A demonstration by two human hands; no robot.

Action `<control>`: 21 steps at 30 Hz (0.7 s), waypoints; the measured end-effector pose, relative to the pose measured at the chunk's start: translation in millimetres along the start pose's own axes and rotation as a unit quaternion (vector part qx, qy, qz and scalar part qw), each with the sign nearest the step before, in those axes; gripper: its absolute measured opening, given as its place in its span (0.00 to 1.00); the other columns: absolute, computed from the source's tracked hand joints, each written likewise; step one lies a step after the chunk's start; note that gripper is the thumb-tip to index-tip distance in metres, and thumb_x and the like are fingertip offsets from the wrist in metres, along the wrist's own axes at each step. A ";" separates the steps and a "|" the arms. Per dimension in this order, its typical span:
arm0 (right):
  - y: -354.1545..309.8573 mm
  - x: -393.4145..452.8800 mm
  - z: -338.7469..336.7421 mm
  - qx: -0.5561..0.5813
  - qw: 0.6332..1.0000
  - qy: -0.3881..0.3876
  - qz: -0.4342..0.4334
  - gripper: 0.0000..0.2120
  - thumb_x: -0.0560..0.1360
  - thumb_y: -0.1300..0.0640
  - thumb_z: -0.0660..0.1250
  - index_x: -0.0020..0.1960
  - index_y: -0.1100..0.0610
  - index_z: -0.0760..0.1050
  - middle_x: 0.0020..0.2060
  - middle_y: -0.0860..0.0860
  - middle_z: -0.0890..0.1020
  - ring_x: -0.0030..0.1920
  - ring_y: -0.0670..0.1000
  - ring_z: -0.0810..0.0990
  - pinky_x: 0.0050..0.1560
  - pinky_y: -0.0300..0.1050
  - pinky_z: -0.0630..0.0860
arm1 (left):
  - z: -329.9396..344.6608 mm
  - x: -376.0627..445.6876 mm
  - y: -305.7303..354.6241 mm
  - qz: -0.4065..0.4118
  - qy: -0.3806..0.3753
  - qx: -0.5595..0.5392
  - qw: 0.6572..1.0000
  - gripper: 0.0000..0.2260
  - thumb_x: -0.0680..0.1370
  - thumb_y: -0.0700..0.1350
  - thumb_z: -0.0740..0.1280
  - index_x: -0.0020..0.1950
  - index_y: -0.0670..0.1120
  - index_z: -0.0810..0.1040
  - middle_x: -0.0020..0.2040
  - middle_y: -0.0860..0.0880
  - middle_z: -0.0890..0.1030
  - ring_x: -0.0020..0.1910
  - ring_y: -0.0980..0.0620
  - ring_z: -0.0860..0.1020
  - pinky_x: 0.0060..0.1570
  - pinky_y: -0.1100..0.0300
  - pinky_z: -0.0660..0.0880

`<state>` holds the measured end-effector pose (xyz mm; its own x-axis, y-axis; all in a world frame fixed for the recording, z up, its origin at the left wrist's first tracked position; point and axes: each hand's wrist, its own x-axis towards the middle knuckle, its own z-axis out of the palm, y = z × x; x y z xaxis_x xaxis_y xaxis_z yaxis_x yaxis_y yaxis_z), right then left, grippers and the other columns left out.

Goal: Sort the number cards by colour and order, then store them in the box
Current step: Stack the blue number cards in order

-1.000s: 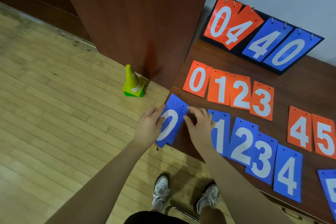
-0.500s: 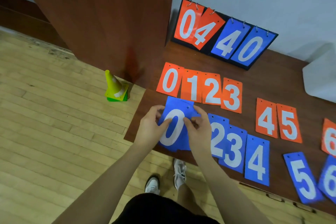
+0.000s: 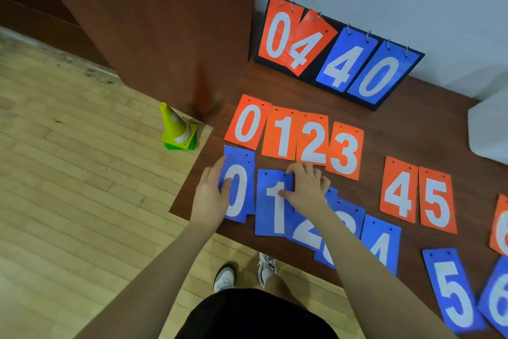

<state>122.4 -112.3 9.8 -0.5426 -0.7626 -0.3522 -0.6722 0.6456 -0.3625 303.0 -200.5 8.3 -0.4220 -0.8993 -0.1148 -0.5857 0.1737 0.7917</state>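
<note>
On the brown table [image 3: 412, 132] lie two rows of number cards. The orange row runs 0 [image 3: 247, 122], 1, 2, 3 [image 3: 345, 150], then 4 [image 3: 398, 190] and 5 [image 3: 437, 201] after a gap. Below it the blue row shows 0 [image 3: 242, 190], 1 [image 3: 272, 209], 2, a mostly hidden card, 4 [image 3: 383, 245], 5 [image 3: 453, 292] and 6. My left hand [image 3: 210, 195] grips the blue 0's left edge, thumb on its face. My right hand [image 3: 308, 186] holds the top right of the blue 1. My right forearm covers part of the blue row.
A flip scoreboard [image 3: 338, 52] showing 04 and 40 leans on the wall at the back. A white object [image 3: 489, 129] sits at the right edge. A wooden door [image 3: 154, 22] stands left of the table, with a yellow-green cone [image 3: 177, 129] on the wooden floor.
The blue 0 and the blue 1 have been drawn apart: the 0 went left with my left hand, and my right hand moved right onto the 1. The camera view shifted as well.
</note>
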 end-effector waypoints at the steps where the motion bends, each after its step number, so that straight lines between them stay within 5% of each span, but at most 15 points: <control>1: -0.6 -0.4 -1.4 0.019 1.000 0.012 -0.020 0.09 0.74 0.58 0.66 0.51 0.49 0.70 0.45 0.44 0.72 0.55 0.50 0.70 0.65 0.50 0.55 | 0.4 1.2 1.3 0.000 0.007 0.013 1.000 0.21 0.79 0.44 0.60 0.72 0.48 0.62 0.62 0.48 0.72 0.50 0.61 0.69 0.44 0.68 0.70; 3: -1.0 -6.5 -2.3 0.100 0.991 0.080 -0.046 0.10 0.76 0.64 0.63 0.47 0.48 0.71 0.36 0.39 0.71 0.46 0.47 0.73 0.62 0.48 0.58 | -1.2 2.2 3.2 0.015 0.021 0.034 0.999 0.22 0.79 0.44 0.60 0.73 0.48 0.61 0.60 0.48 0.72 0.47 0.57 0.73 0.41 0.63 0.73; 6: -5.8 -17.9 -15.8 0.311 0.935 0.163 -0.047 0.09 0.76 0.66 0.63 0.48 0.52 0.73 0.38 0.40 0.75 0.42 0.45 0.76 0.52 0.40 0.71 | -6.2 0.9 4.1 0.043 0.038 0.050 0.997 0.21 0.79 0.43 0.60 0.72 0.46 0.62 0.59 0.45 0.73 0.50 0.50 0.76 0.42 0.55 0.78; 9: -17.0 -27.9 -32.8 0.439 0.880 0.177 -0.050 0.06 0.77 0.67 0.62 0.52 0.61 0.74 0.41 0.47 0.77 0.41 0.40 0.76 0.39 0.29 0.72 | -7.9 -3.3 11.7 0.058 0.038 0.038 0.997 0.22 0.79 0.42 0.60 0.73 0.46 0.61 0.59 0.47 0.73 0.50 0.55 0.74 0.43 0.61 0.76; 13: -26.7 -36.9 -30.2 0.456 0.871 0.180 -0.026 0.05 0.77 0.66 0.62 0.51 0.59 0.74 0.40 0.47 0.78 0.42 0.44 0.77 0.39 0.29 0.73 | -4.5 -12.2 34.4 0.102 -0.006 -0.021 0.995 0.21 0.80 0.42 0.59 0.73 0.48 0.61 0.53 0.54 0.70 0.47 0.65 0.69 0.43 0.76 0.69; 17: -20.4 -44.0 -17.5 0.462 0.856 0.229 0.034 0.04 0.76 0.64 0.63 0.48 0.56 0.73 0.39 0.50 0.77 0.40 0.49 0.76 0.38 0.36 0.71 | 3.0 -22.3 48.6 0.108 -0.053 -0.078 0.990 0.20 0.80 0.43 0.58 0.72 0.45 0.64 0.50 0.54 0.70 0.47 0.62 0.72 0.44 0.72 0.69; 21: -3.3 -51.1 -16.8 0.436 0.873 0.215 0.036 0.05 0.77 0.61 0.64 0.52 0.56 0.75 0.43 0.48 0.80 0.44 0.48 0.78 0.43 0.35 0.75 | 10.5 -25.8 54.6 0.127 -0.090 -0.060 0.986 0.22 0.78 0.42 0.63 0.71 0.48 0.64 0.52 0.55 0.69 0.49 0.64 0.72 0.46 0.79 0.67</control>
<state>143.9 -76.1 43.4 -0.8328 -0.5421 -0.1125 -0.0906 0.3339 -0.9382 274.6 -163.6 48.2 -0.6674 -0.7447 -0.0002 -0.3637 0.3257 0.8727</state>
